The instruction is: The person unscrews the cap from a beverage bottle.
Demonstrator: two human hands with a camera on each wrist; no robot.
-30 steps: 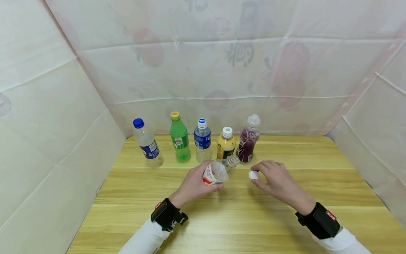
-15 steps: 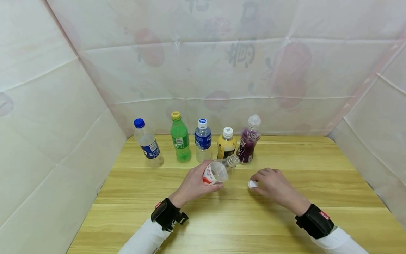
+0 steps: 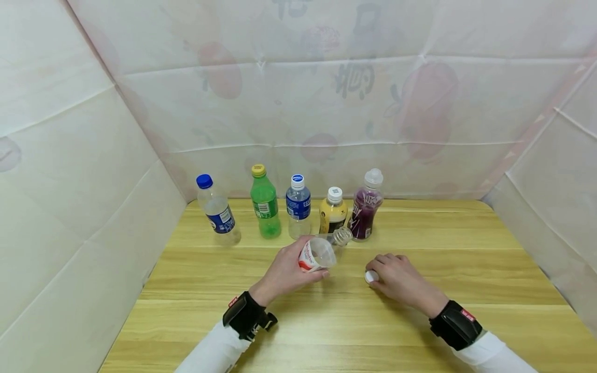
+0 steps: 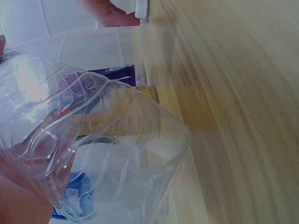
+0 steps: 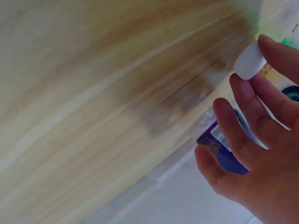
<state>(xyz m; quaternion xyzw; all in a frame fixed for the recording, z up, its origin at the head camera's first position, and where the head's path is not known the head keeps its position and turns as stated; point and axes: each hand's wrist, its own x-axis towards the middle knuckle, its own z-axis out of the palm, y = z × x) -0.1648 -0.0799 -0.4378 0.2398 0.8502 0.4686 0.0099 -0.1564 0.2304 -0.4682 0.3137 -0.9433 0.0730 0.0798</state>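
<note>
My left hand (image 3: pixel 289 268) grips a clear plastic bottle (image 3: pixel 309 257) with a white and red label. It lies tilted in the grasp, its uncapped mouth pointing to the far right. In the left wrist view, the bottle's ribbed transparent body (image 4: pixel 126 135) fills much of the picture. My right hand (image 3: pixel 402 281), low over the table to the right of the bottle, pinches a white bottle cap (image 3: pixel 371 276). The right wrist view has the cap (image 5: pixel 250 61) between thumb and fingertips, the other fingers spread. Whether the cap touches the table I cannot tell.
Along the back of the wooden table (image 3: pixel 326 331) stand a blue-capped bottle (image 3: pixel 220 220), a green bottle (image 3: pixel 265 207), a blue-labelled bottle (image 3: pixel 298 204), a yellow bottle (image 3: pixel 333 212) and a purple bottle (image 3: pixel 365 210). White sheeting (image 3: pixel 298 114) encloses the sides and back.
My right hand has come down and nearer with the cap, towards the tabletop. The left hand and its bottle have stayed almost still.
</note>
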